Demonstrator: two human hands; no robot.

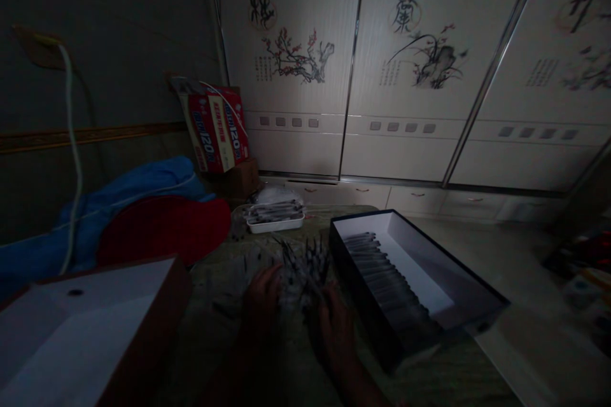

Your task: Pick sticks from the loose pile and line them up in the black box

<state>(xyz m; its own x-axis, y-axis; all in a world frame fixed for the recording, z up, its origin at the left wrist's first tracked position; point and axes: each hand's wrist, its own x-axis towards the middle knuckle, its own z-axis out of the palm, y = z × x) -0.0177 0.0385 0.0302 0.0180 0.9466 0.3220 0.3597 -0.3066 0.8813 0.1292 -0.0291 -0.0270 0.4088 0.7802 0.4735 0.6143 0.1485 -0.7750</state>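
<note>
My left hand [260, 297] is low over the table with its fingers curled together; the dim light hides what they hold, if anything. Opposite it, my right hand [338, 324] closes its thumb and fingers on a thin pen [315, 288] that tilts up to the left. Just beyond both hands lies a loose heap of dark, slender pen parts [316, 257], blurred in the gloom. To the right, a dark-rimmed box with a white inside [424, 261] holds a row of many grey pens [382, 273] laid side by side.
A white tray [277, 226] of thin pen-like sticks stands at the table's far side. At the left are an open box lid [95, 331], a red round cushion [165, 229] and blue cloth [138, 184]. A red carton [217, 130] stands near the sliding wardrobe doors [291, 95].
</note>
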